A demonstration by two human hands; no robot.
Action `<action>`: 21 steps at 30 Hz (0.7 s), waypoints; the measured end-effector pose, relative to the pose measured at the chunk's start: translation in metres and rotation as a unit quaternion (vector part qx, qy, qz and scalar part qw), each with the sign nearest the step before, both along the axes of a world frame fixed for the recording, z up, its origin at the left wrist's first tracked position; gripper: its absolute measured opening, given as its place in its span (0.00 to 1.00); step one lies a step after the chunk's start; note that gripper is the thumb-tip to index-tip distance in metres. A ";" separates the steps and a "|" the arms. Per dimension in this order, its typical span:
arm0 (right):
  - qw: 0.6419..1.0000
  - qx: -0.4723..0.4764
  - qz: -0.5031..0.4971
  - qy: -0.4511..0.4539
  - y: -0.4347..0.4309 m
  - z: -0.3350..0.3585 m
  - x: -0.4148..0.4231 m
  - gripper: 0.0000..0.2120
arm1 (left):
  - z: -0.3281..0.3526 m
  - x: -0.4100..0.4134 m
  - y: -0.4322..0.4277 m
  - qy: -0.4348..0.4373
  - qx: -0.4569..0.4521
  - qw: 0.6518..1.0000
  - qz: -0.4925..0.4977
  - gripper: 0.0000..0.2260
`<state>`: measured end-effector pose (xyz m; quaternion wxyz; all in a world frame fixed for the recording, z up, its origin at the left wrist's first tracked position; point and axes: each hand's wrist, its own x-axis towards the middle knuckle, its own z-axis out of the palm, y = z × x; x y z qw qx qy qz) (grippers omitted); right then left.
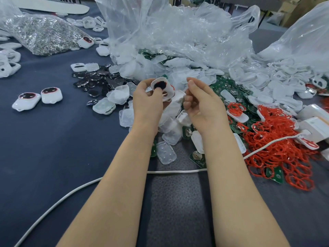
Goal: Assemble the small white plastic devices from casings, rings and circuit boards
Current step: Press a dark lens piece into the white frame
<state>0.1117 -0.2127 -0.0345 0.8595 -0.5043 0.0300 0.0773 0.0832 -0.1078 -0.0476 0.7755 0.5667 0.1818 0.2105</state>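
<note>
Our left hand (147,98) grips the white casing (166,90) above the parts heap (170,134), pressing on its dark insert (159,85). Our right hand (201,104) hovers beside it, loosely curled; we can't tell whether it holds anything. A slack pinch could drop that insert into the heap.

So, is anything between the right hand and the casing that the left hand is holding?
Nothing visible does. The left hand holds the white casing; the right hand sits just beside it, only a bare gap between them. The loose casings lie underneath, not between.
</note>
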 end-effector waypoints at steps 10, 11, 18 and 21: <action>0.988 0.117 0.060 0.079 -0.004 0.003 0.001 0.07 | 0.001 0.001 0.000 0.002 -0.006 1.000 0.004 0.08; 0.989 0.114 0.059 0.073 -0.004 0.003 0.001 0.07 | 0.000 0.001 0.000 0.001 -0.007 1.000 0.004 0.07; 0.999 -0.027 0.016 -0.021 -0.005 0.002 -0.001 0.06 | 0.001 0.000 0.000 -0.003 0.012 1.000 0.002 0.07; 0.992 -0.110 0.002 -0.069 -0.003 0.002 -0.002 0.06 | 0.001 0.001 -0.001 -0.004 0.022 1.000 0.001 0.09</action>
